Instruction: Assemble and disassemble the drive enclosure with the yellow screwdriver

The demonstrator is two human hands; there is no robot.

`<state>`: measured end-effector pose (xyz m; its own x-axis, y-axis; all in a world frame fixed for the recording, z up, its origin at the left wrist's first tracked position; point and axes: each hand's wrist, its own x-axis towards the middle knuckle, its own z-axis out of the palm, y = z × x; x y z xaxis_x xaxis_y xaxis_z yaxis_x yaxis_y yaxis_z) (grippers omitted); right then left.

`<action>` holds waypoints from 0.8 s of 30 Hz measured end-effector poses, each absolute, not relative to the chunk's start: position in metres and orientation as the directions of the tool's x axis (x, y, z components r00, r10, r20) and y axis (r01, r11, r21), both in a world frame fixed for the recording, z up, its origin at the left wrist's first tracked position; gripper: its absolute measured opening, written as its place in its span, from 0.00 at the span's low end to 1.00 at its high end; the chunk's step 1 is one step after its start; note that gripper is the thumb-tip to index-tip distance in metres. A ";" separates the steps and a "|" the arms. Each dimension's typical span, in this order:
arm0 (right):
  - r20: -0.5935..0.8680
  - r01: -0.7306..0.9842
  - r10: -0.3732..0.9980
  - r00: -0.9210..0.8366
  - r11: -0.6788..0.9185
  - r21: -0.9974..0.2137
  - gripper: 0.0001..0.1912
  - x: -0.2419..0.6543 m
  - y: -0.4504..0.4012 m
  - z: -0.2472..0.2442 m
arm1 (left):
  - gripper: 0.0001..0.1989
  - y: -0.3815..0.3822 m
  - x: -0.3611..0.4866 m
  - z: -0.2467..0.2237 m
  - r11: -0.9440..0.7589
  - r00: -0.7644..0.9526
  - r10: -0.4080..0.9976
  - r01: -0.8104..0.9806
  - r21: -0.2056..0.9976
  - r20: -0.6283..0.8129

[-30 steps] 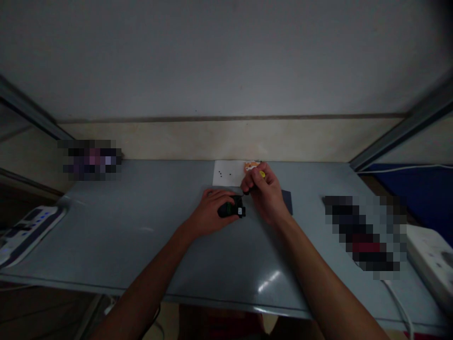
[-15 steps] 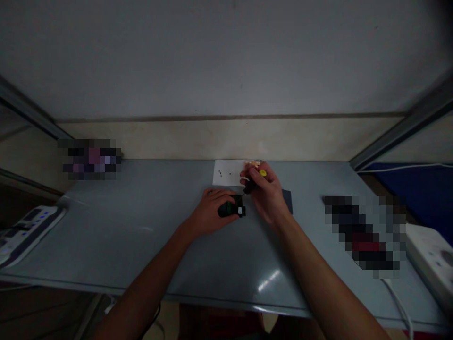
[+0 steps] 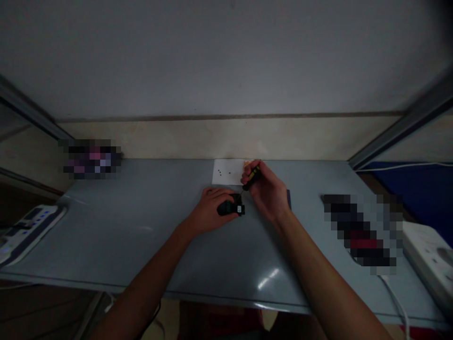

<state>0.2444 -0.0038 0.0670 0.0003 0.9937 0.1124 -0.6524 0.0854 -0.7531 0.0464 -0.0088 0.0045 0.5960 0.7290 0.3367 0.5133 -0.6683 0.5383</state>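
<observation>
My left hand (image 3: pixel 211 211) is wrapped round a small dark device (image 3: pixel 228 208) with a greenish part and a whitish square at its right end. In my right hand (image 3: pixel 267 191) is a black and yellow screwdriver (image 3: pixel 252 178), tilted, its thin shaft reaching down to the upper right of the device. Whether the tip touches it is too small to tell. Behind the hands lies a white sheet (image 3: pixel 226 177) with several tiny dark pieces on it. An orange item (image 3: pixel 247 164) shows partly behind my right fingers.
On the grey table (image 3: pixel 141 255) a white power strip (image 3: pixel 33 231) lies at the left. A flat dark item (image 3: pixel 289 199) is partly hidden by my right hand. Blurred objects lie at back left and right. A white box (image 3: pixel 430 255) stands at the right edge.
My right hand has turned round the screwdriver, so more of its yellow and black handle shows. My left hand holds the device in nearly the same place.
</observation>
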 end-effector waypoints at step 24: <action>0.192 -0.529 0.979 0.060 0.195 -0.826 0.12 0.229 -0.011 0.063 | 0.12 -0.010 0.047 0.009 -0.660 0.603 0.734 0.528 0.534 0.312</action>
<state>0.2291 -0.0110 0.0630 0.0602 0.9795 0.1925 -0.5291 0.1948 -0.8259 0.0468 -0.0097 0.0090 0.6029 0.7343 0.3119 0.5283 -0.6604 0.5336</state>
